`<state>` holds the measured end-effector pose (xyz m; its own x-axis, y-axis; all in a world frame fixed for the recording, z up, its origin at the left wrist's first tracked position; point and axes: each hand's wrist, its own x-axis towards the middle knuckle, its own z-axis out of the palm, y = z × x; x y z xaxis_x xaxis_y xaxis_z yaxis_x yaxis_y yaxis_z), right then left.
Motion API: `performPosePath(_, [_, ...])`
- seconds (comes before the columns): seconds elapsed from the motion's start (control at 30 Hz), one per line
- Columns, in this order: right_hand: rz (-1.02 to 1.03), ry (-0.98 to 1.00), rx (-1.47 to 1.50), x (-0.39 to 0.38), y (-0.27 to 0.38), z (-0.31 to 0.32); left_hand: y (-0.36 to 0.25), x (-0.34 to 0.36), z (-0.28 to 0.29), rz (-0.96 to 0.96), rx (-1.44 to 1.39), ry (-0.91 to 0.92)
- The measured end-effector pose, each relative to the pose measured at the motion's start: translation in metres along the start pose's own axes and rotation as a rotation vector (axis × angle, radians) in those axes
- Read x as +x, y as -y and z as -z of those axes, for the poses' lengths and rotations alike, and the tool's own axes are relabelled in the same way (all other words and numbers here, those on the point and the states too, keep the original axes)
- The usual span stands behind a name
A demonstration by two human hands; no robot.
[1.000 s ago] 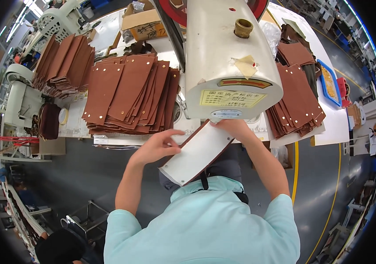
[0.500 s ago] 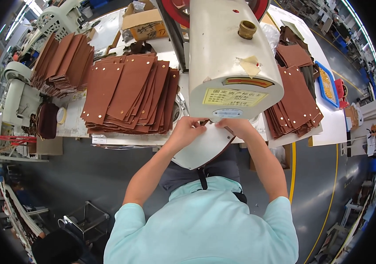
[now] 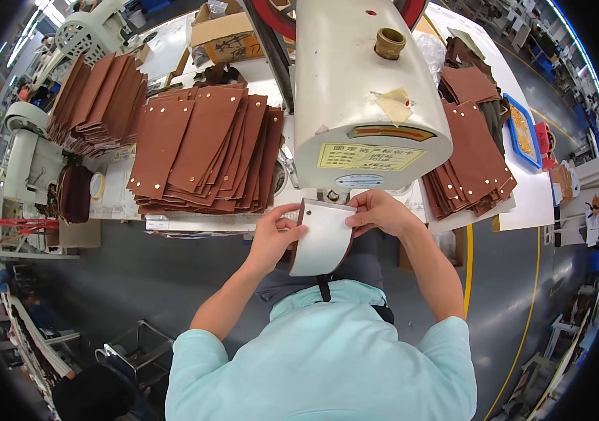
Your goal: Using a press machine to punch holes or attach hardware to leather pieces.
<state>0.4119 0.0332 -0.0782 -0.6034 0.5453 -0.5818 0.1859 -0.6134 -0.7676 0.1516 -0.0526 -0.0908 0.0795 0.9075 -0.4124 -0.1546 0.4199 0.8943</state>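
Note:
Between my two hands hangs a leather panel [image 3: 322,245], its pale grey backing facing up and brown leather showing along its curled edges. A dark stud sits near its upper left corner. My left hand [image 3: 276,235] pinches the left edge, and my right hand [image 3: 381,214] pinches the upper right corner with thumb on the pale side. Both hands are just in front of a cream-coloured press machine [image 3: 373,84] with a red wheel. The panel is clear of the metal fitting [image 3: 332,195] under the machine's head, which is partly hidden.
Left of the machine lies a fanned stack of brown leather panels [image 3: 201,147] with metal studs; another stack [image 3: 99,98] stands behind it. More studded panels [image 3: 468,158] lie at right, near a blue tray [image 3: 522,133] of small gold-coloured parts. A cardboard box [image 3: 226,38] is at the back.
Both hands have drawn the panel back from under the machine's head toward me. The panel has turned, and its upper edge is now in plain view between my hands.

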Motion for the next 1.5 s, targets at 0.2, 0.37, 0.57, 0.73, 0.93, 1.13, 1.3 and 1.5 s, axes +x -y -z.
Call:
performPosePath(0.2, [0.175, -0.413, -0.051, 0.013, 0.018, -0.023, 0.01, 0.015, 0.017, -0.023, 0.161, 0.134])
performPosePath(0.37, [0.174, -0.487, -0.162, 0.029, 0.019, -0.024, -0.012, 0.037, -0.002, 0.082, -0.052, 0.079])
performPosePath(0.57, [0.153, -0.471, -0.171, 0.032, 0.02, -0.022, -0.003, 0.05, -0.003, 0.116, -0.066, 0.053])
performPosePath(0.73, [0.141, -0.413, -0.152, 0.027, 0.02, -0.01, -0.001, 0.054, -0.006, 0.099, -0.046, 0.028])
performPosePath(0.93, [0.127, -0.383, 0.026, 0.028, 0.018, -0.011, -0.004, 0.055, 0.001, 0.093, -0.037, 0.02])
performPosePath(1.13, [0.24, -0.137, -0.05, -0.011, -0.029, -0.034, 0.003, 0.034, -0.001, 0.003, -0.122, 0.029])
performPosePath(1.3, [0.273, -0.126, -0.133, -0.06, -0.079, -0.021, -0.035, 0.006, 0.026, -0.458, 0.31, -0.095])
performPosePath(1.5, [0.434, -0.874, -0.804, -0.177, -0.028, 0.066, -0.095, 0.016, 0.198, -0.722, 1.363, -0.711])
